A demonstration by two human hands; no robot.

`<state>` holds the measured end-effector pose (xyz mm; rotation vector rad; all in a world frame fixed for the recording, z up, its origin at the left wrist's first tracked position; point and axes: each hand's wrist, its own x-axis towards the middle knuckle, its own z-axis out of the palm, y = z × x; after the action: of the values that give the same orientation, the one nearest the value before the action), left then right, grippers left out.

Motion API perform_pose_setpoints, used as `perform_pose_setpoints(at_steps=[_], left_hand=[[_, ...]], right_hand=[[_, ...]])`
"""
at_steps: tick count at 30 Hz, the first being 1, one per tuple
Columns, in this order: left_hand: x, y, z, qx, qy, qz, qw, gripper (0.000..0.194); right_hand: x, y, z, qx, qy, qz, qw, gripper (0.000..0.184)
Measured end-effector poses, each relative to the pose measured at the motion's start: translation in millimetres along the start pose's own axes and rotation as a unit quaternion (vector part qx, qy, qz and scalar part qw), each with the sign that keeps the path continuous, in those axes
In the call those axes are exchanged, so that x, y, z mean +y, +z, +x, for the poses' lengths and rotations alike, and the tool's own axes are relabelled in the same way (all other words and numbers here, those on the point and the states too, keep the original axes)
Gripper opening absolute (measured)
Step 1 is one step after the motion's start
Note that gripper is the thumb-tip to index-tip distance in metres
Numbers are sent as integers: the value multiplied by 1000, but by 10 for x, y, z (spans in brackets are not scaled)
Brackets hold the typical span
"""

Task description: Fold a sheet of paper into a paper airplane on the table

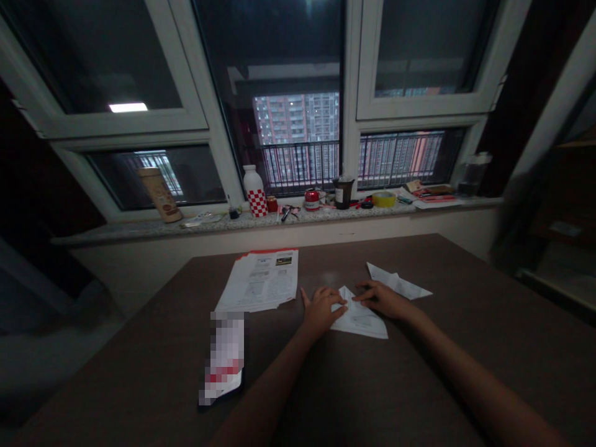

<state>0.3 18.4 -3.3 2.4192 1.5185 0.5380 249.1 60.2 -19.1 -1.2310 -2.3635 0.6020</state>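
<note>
A folded sheet of white paper (359, 318) lies on the dark brown table (447, 279), its pointed end between my hands. My left hand (321, 310) rests on the sheet's left edge, fingertips on the paper. My right hand (380, 298) comes in from the right, with its fingertips on the upper part of the fold. Just beyond my right hand lies a second piece of white paper (395, 280). A stack of printed pages (258, 279) sits left of my left hand, and a phone (224, 357) with a pixelated screen lies nearer me.
Beyond the table, a granite windowsill (233, 222) holds a checkered white bottle (255, 191), a yellow tape roll (383, 198), a dark cup (343, 192), a red can (311, 200), pens and papers. Large windows stand behind it. The table's left edge drops away toward the floor.
</note>
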Motion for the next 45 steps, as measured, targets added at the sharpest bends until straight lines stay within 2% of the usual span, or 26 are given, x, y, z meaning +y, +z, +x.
perform_pose_setpoints(at_steps=[7, 15, 25, 30, 37, 40, 43, 45], left_hand=[[-15, 27, 1, 15, 1, -4, 1000, 23], [-2, 6, -10, 4, -3, 3, 1000, 26], [-15, 12, -19, 14, 8, -5, 1000, 24], [-7, 18, -24, 16, 2, -4, 1000, 24], [-42, 31, -36, 20, 21, -1, 1000, 24], [-46, 34, -38, 19, 19, 4, 1000, 25], [-44, 32, -43, 25, 20, 9, 999, 26], [-44, 28, -51, 31, 25, 8, 999, 25]], right_hand=[[6, -55, -34, -33, -10, 0, 999, 33], [-72, -145, -117, -83, -16, 6, 996, 45], [-98, -268, -314, -127, 22, 3, 992, 64], [-73, -260, -324, -132, 20, 8, 991, 66], [-80, -282, -360, -123, 19, 29, 992, 65], [-107, -276, -362, -108, 24, 49, 993, 57], [-187, -189, -330, -37, 36, 51, 997, 34], [-280, -82, -296, 29, 51, 7, 998, 32]])
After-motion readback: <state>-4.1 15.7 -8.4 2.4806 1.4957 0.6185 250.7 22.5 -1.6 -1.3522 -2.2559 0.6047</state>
